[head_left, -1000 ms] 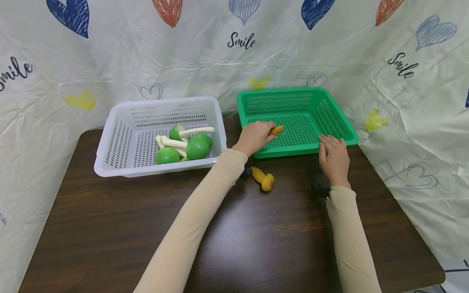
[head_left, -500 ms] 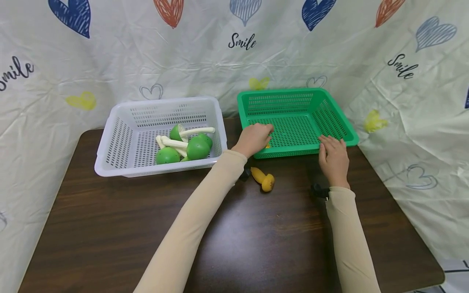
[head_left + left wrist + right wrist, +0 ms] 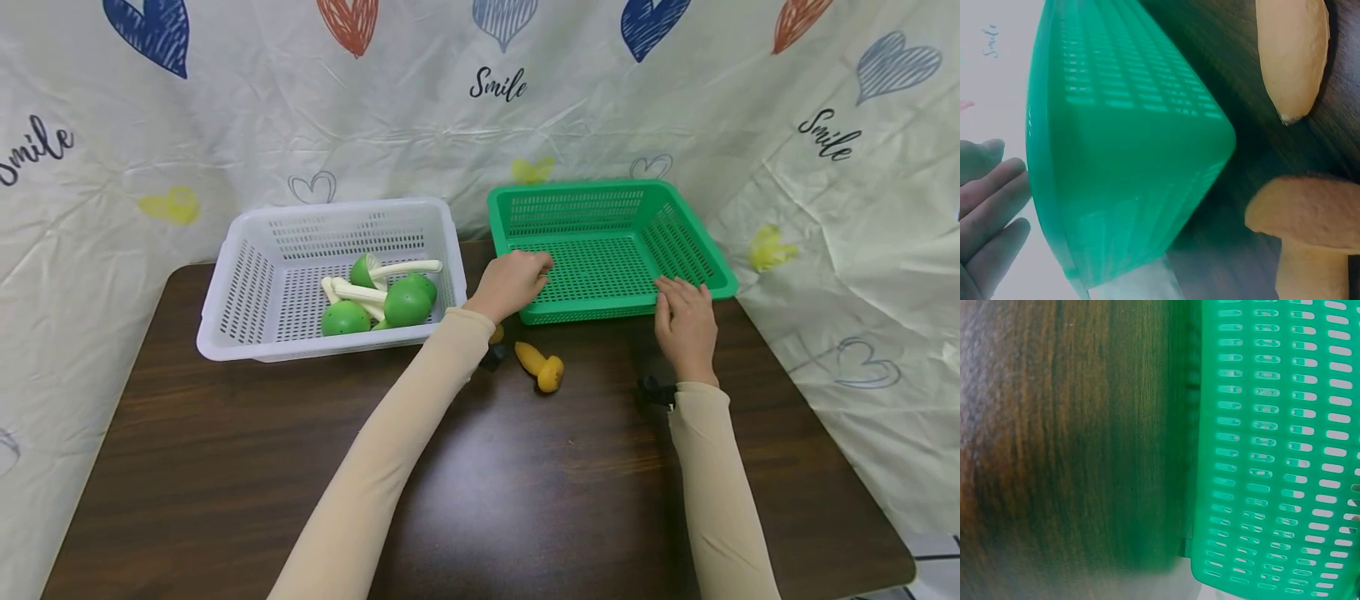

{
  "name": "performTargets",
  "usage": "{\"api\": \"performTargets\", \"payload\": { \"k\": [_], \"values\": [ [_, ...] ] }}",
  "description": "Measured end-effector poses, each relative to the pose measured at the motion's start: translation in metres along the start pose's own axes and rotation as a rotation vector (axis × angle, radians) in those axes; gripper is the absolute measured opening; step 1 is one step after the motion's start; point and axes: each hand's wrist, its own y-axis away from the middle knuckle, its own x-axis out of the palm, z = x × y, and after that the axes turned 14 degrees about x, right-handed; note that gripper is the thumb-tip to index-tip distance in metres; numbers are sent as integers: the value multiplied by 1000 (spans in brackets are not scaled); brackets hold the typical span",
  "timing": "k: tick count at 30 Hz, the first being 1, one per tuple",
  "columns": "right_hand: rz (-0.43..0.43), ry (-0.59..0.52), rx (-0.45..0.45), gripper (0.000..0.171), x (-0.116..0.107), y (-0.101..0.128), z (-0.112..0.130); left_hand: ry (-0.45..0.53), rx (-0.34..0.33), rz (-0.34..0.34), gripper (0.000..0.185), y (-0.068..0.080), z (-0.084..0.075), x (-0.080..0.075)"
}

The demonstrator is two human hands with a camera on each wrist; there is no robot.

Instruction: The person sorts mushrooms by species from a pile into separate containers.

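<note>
The left hand [image 3: 512, 283], fingers curled over the near rim of the green perforated plastic basket [image 3: 675, 215], holds nothing visible. The right hand [image 3: 684, 323] rests spread against the basket's front wall. A yellow toy mushroom [image 3: 542, 366] lies on the dark wooden table [image 3: 225, 467], just before that basket.

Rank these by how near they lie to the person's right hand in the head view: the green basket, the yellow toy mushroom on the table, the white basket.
1. Green basket: the right hand rests on its near rim.
2. Yellow toy mushroom: on the table, to that hand's left.
3. White basket: far left, holding green toy mushrooms.
</note>
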Motion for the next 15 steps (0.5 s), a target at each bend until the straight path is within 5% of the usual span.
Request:
{"api": "performTargets", "payload": {
  "k": [15],
  "values": [
    [-19,-21,1,28,2,0,2,34,121,-121,22,25,-6,-9]
  ]
}}
